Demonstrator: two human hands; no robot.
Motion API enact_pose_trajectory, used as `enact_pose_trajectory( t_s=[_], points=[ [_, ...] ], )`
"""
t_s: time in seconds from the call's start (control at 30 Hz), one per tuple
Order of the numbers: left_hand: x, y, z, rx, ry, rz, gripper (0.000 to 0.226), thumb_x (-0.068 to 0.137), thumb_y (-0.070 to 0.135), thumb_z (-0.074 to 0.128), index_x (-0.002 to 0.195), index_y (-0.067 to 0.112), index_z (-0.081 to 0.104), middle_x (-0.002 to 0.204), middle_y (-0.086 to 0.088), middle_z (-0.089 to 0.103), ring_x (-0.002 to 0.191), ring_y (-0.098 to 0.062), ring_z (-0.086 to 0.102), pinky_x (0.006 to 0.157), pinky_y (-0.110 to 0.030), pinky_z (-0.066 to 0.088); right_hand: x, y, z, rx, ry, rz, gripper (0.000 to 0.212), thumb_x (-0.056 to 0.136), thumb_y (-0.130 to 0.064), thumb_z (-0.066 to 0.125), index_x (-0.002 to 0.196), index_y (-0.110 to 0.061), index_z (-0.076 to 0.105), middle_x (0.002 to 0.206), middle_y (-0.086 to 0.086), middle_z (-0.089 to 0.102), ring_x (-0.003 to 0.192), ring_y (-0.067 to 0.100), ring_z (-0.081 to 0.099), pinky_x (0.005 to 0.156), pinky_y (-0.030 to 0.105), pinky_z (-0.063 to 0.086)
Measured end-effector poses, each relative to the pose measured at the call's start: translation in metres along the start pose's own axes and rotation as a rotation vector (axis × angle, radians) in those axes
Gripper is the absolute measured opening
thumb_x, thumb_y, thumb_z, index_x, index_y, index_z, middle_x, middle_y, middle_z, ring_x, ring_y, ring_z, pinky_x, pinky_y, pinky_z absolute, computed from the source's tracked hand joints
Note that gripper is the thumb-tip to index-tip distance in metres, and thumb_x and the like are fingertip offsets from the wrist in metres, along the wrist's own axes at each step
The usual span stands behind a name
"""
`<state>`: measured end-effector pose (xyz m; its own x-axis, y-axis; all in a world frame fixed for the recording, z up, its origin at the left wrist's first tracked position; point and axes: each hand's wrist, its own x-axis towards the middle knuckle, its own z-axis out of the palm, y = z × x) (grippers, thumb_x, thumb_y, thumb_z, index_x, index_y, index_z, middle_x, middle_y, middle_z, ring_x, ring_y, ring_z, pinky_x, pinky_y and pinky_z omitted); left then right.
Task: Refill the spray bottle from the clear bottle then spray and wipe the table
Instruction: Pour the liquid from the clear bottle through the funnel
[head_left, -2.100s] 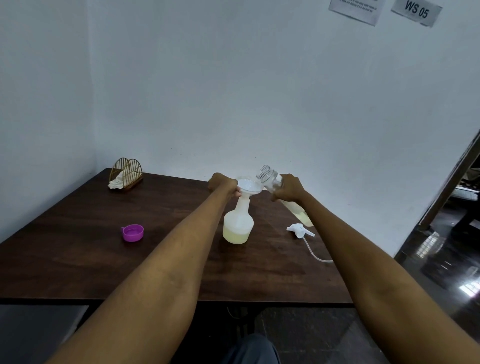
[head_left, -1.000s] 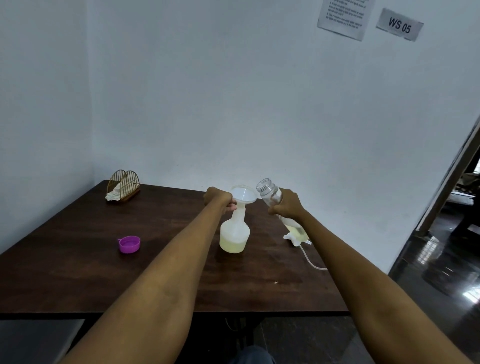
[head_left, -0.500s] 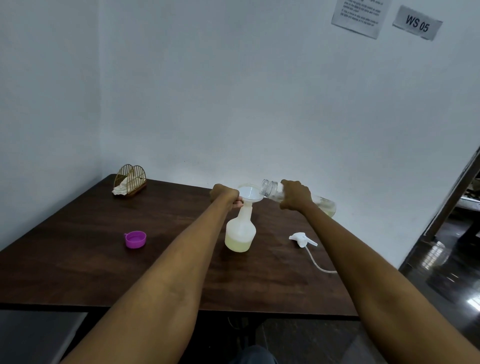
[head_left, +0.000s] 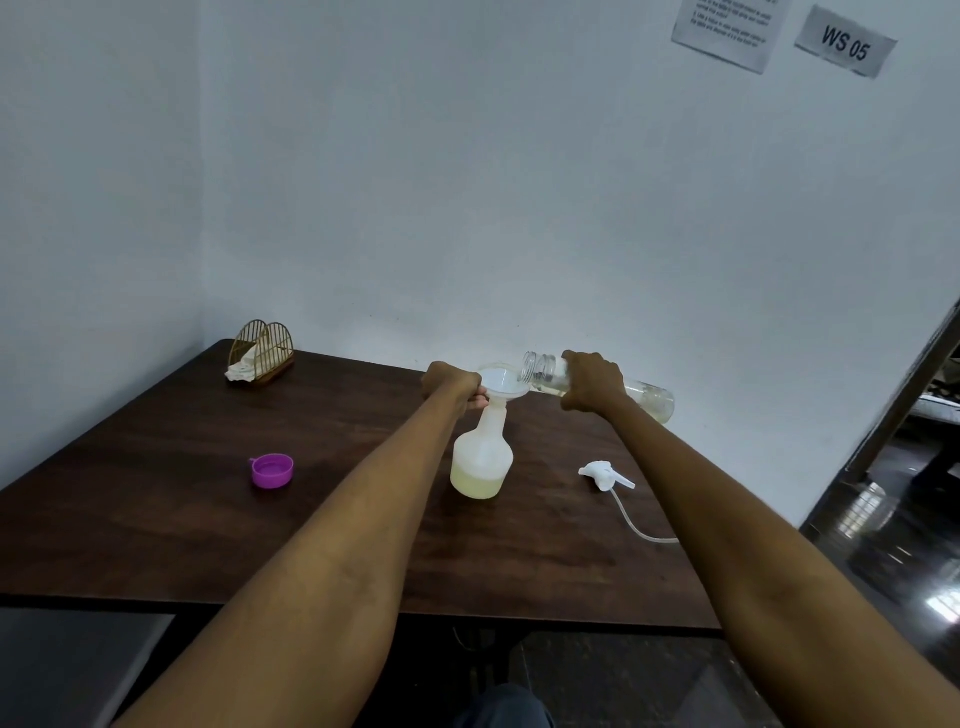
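Since half a second before, little had shifted: the clear bottle lay near level as then, mouth over the funnel. On the dark wooden table stood the spray bottle, pale yellow liquid low in it. Its neck and the funnel's stem were gripped by the curled fingers of the left hand; the right hand wrapped round the clear bottle. Right of the spray bottle lay the trigger head with its tube, well left a purple cap, and far back a wire holder.
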<state>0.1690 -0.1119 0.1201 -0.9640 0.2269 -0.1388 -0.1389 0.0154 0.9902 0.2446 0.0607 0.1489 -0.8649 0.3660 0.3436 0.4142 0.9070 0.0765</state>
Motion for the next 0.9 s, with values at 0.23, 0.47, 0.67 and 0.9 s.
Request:
enact_pose_trajectory(
  t_s=[0.23, 0.47, 0.67, 0.9],
  points=[
    [-0.003, 0.000, -0.002, -0.005, -0.012, 0.012, 0.012, 0.086, -0.008, 0.057, 0.095, -0.012, 0.064, 0.056, -0.010, 0.056, 0.020, -0.006, 0.047, 0.032, -0.016, 0.048, -0.002, -0.003, -0.001, 0.045, -0.021, 0.022, 0.034, 0.067, -0.010, 0.068, 0.088, -0.015, 0.042, 0.098, 0.009, 0.064, 0.095, 0.030, 0.059, 0.074, 0.031, 0.038],
    [-0.005, -0.001, -0.002, -0.002, -0.012, 0.025, 0.013, 0.086, -0.007, 0.056, 0.095, -0.012, 0.064, 0.057, -0.010, 0.057, 0.020, -0.005, 0.047, 0.035, -0.017, 0.049, -0.005, -0.007, 0.005, 0.191, -0.064, 0.099, 0.043, 0.065, -0.015, 0.074, 0.100, -0.005, 0.053, 0.090, 0.006, 0.053, 0.091, 0.026, 0.053, 0.064, 0.028, 0.036],
    [-0.006, 0.000, -0.002, 0.016, -0.010, 0.038, 0.012, 0.087, -0.005, 0.058, 0.095, -0.011, 0.064, 0.056, -0.009, 0.056, 0.020, -0.005, 0.047, 0.033, -0.016, 0.047, -0.008, -0.004, 0.007, 0.225, -0.067, 0.122, 0.049, 0.065, -0.016, 0.077, 0.106, -0.003, 0.055, 0.105, 0.012, 0.062, 0.103, 0.030, 0.056, 0.066, 0.029, 0.037],
    [-0.006, 0.002, -0.001, 0.022, -0.006, 0.031, 0.015, 0.087, -0.005, 0.058, 0.072, -0.005, 0.058, 0.056, -0.009, 0.056, 0.021, -0.006, 0.048, 0.036, -0.017, 0.049, -0.010, -0.004, 0.002, 0.173, -0.084, 0.099, 0.039, 0.064, -0.013, 0.076, 0.093, -0.011, 0.050, 0.090, 0.007, 0.057, 0.093, 0.027, 0.055, 0.067, 0.029, 0.038]
  ],
)
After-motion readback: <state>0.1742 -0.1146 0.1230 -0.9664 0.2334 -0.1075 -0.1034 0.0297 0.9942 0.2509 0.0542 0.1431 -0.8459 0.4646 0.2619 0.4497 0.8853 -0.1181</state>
